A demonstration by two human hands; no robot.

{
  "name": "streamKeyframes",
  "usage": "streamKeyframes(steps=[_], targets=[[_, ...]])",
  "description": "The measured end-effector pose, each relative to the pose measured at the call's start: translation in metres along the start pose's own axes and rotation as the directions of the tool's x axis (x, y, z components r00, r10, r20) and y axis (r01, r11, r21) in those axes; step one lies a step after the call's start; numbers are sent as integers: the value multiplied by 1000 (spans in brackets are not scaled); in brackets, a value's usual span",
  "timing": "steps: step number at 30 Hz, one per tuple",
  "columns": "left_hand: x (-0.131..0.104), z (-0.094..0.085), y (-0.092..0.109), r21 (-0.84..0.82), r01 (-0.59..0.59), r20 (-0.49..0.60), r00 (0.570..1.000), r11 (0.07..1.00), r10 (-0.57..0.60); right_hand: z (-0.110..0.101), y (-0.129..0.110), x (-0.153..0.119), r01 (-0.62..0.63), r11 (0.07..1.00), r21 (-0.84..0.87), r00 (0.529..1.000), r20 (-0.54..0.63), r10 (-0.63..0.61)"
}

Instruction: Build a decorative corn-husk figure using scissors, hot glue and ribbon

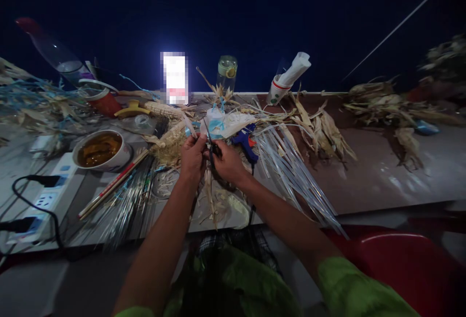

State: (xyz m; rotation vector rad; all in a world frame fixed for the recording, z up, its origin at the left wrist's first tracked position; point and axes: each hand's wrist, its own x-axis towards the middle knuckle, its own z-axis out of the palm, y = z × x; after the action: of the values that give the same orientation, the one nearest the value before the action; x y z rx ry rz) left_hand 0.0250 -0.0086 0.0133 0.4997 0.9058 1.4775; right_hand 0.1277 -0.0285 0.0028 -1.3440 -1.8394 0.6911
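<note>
My right hand (228, 162) is closed around the dark handles of a pair of scissors (208, 135), their blades pointing away from me. Close beside it, my left hand (192, 158) pinches a pale strip of corn husk (190, 125) near the blades. Whether the blades touch the strip I cannot tell. Just beyond both hands stands a white and light-blue object (215, 122) whose kind is unclear. A blue glue gun (248, 148) lies to the right of my right hand. Scraps of husk (208, 193) lie below my hands.
Clear thin sticks (291, 166) lie at right, thin wires (129, 205) at left. Also at left are a bowl of brown liquid (100, 152), a power strip (51, 200) and corn cobs (171, 135). A jar (227, 72) and a paper cup (277, 91) stand behind.
</note>
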Motion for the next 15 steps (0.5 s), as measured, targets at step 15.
streamKeyframes(steps=[15], targets=[[1, 1, 2, -15, -7, -15, 1000, 1000, 7, -4, -5, -3, -18, 999, -46, 1000, 1, 18]])
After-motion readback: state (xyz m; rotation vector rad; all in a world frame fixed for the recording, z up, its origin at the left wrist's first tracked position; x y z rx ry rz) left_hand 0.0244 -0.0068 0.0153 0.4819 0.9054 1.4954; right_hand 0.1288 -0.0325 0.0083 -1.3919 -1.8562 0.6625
